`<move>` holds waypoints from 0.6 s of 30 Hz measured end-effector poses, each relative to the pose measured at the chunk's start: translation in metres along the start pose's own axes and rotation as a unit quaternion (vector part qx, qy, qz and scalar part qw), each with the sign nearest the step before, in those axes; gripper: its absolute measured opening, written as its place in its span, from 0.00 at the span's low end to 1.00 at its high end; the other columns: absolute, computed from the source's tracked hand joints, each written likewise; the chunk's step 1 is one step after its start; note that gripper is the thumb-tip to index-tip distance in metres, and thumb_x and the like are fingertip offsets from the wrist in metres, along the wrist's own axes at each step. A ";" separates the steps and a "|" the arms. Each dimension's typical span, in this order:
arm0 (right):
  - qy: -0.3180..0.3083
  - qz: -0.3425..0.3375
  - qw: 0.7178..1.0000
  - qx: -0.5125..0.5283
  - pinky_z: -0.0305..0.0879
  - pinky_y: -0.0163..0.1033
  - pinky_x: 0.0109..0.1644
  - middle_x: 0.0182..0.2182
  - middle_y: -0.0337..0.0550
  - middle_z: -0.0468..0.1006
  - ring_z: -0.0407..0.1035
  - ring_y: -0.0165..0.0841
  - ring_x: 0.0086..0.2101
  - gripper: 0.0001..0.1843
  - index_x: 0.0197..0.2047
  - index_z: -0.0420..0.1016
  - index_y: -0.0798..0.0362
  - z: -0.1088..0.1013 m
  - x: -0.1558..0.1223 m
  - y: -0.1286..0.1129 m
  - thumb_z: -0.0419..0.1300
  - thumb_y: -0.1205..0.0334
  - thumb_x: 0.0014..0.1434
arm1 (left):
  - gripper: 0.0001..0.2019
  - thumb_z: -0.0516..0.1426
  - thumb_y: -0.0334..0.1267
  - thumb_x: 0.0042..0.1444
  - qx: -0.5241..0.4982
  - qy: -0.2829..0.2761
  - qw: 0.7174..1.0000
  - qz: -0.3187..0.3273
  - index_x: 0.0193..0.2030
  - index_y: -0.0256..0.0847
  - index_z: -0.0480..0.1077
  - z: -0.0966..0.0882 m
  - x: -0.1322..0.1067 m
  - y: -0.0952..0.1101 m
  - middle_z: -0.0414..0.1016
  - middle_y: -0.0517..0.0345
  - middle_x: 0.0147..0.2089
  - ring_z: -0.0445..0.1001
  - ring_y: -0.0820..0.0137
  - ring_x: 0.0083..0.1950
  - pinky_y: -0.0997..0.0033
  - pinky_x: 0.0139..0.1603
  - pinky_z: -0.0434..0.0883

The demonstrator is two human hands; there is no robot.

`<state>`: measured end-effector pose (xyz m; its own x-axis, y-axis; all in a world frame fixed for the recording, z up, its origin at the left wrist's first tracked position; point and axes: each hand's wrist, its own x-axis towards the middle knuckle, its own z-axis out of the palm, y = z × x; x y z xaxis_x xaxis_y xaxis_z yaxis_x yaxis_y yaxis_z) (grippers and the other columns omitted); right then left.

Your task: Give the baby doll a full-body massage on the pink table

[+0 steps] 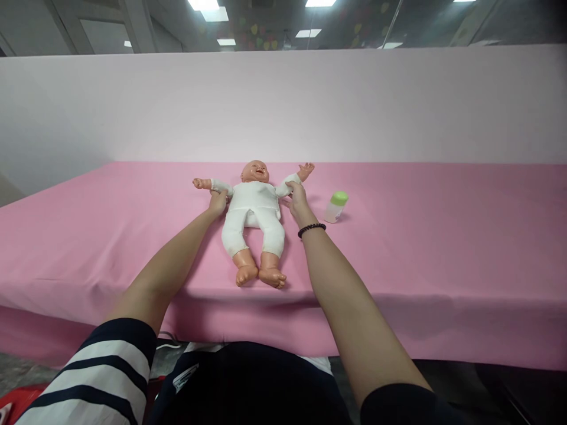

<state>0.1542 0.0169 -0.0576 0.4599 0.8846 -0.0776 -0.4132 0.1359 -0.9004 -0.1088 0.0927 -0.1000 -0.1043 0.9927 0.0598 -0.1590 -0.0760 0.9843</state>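
Note:
A baby doll (254, 203) with a white cloth body lies on its back on the pink table cover (425, 236), its bare feet toward me. Both its arms are stretched out to the sides. My left hand (218, 202) is closed round the doll's upper arm on the left. On the other side, my right hand (297, 199) grips the doll's other arm, the thumb on top of the white sleeve. Some fingers of both hands are hidden under or behind the arms. A small bottle with a green cap (337, 206) stands to the right of my right hand, apart from it.
Behind the table rises a plain white wall panel (283, 106), with glass reflecting ceiling lights above it. The cover hangs over the table's front edge, close to my body. Something red (22, 404) is on the floor at the lower left.

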 end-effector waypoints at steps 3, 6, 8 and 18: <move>-0.003 -0.001 1.000 -0.001 0.70 0.35 0.31 0.35 0.35 0.76 0.74 0.34 0.37 0.18 0.45 0.68 0.47 0.000 0.000 0.000 0.63 0.61 0.50 | 0.36 0.65 0.41 0.62 0.001 -0.007 1.000 0.005 0.72 0.43 0.52 -0.002 0.003 -0.003 0.79 0.51 0.48 0.83 0.64 0.43 0.66 0.44 0.80; -0.008 -0.006 1.000 0.000 0.69 0.34 0.31 0.35 0.35 0.76 0.74 0.34 0.38 0.17 0.45 0.68 0.47 0.000 -0.002 0.000 0.62 0.61 0.50 | 0.37 0.65 0.42 0.62 0.006 -0.014 1.000 0.010 0.72 0.44 0.51 -0.003 0.005 -0.005 0.79 0.51 0.50 0.83 0.63 0.44 0.65 0.46 0.80; -0.009 -0.005 1.000 0.000 0.70 0.35 0.32 0.36 0.35 0.76 0.74 0.34 0.38 0.17 0.45 0.68 0.47 0.000 -0.003 -0.001 0.62 0.61 0.50 | 0.37 0.65 0.42 0.62 0.009 -0.015 1.000 0.012 0.72 0.45 0.51 -0.004 0.006 -0.006 0.79 0.50 0.51 0.83 0.62 0.45 0.64 0.47 0.80; -0.010 -0.015 1.000 -0.009 0.70 0.37 0.33 0.38 0.36 0.77 0.75 0.36 0.40 0.20 0.47 0.68 0.46 -0.002 0.002 0.002 0.63 0.60 0.49 | 0.37 0.64 0.41 0.63 0.030 -0.007 0.999 0.010 0.72 0.43 0.49 -0.004 0.006 -0.006 0.79 0.48 0.52 0.84 0.61 0.47 0.63 0.47 0.80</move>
<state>0.1557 0.0186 -0.0605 0.4551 0.8894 -0.0421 -0.3861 0.1545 -0.9094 -0.1121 0.0985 -0.1064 -0.0934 0.9922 0.0823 -0.0977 -0.0914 0.9910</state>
